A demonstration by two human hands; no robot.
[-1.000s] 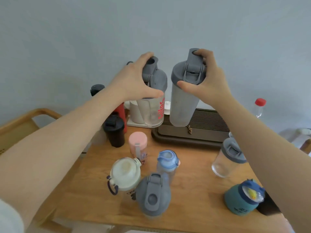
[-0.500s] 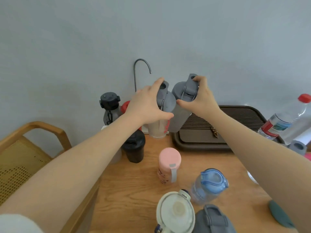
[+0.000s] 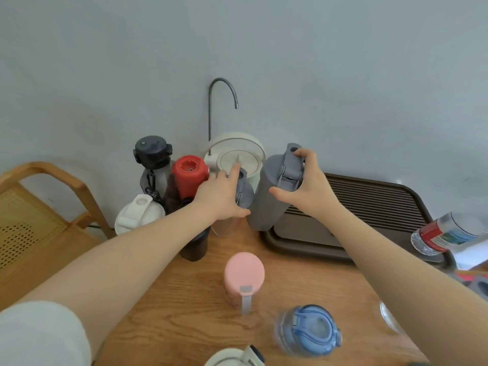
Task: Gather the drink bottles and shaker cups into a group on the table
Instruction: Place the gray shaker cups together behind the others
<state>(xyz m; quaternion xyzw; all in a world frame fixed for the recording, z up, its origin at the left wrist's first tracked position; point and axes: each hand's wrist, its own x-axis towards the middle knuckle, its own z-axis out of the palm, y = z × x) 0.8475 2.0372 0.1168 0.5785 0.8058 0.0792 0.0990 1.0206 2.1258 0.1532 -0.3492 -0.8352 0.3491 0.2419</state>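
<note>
While both arms reached toward the tabletop's [image 3: 184, 307] far edge, the left hand [image 3: 220, 198] had its fingers [image 3: 233, 174] clamped over the lid of a clear shaker cup [image 3: 229, 225], and the right hand [image 3: 303, 188] gripped the lid of a tall grey shaker [image 3: 266, 199] just beside it. Both stood near the red bottle [image 3: 188, 173], by the brown tray [image 3: 369, 202]. A pink bottle [image 3: 244, 277] stood apart, nearer the middle.
</note>
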